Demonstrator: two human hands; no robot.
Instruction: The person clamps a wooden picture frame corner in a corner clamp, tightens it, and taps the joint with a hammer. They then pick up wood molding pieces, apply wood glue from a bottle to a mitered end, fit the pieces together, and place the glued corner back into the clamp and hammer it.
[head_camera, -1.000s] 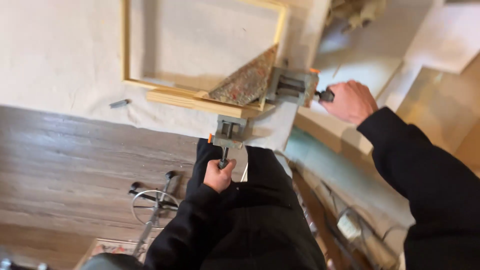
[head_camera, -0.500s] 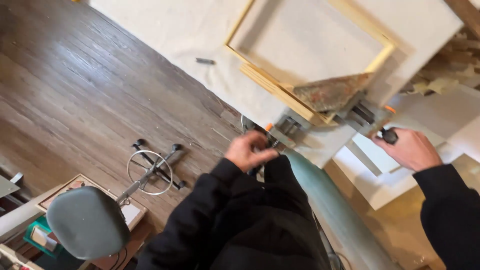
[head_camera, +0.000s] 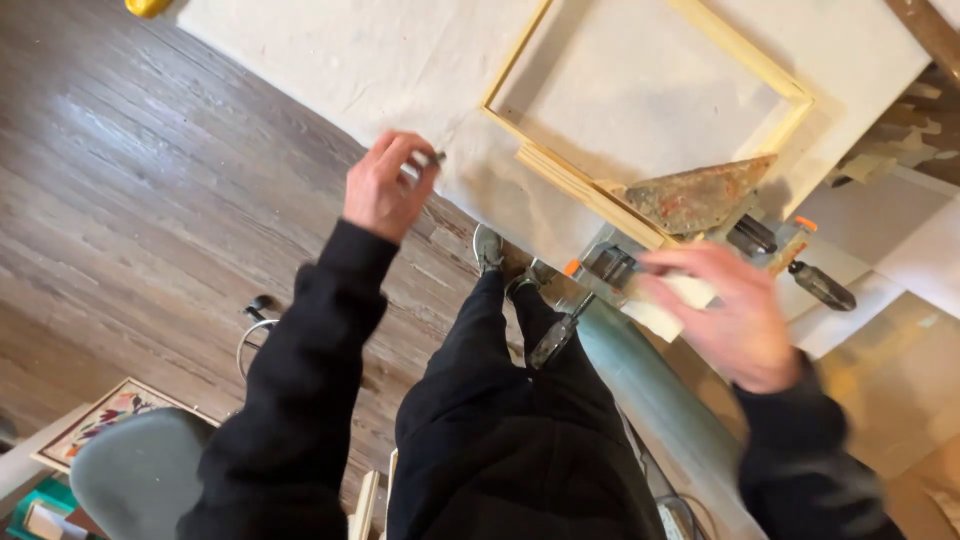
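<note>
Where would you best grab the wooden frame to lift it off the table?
Probably the wooden frame by its free far rail, coming from above. The near corner sits under the corner clamp and the blurred right hand; the other rails lie bare on the table.

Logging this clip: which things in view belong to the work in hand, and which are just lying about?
In use:
- wooden frame
- corner clamp
- small metal piece, pinched by the left hand
- right hand, blurred, at the clamp

Lying about:
- grey stool seat
- framed floral picture
- yellow object
</note>
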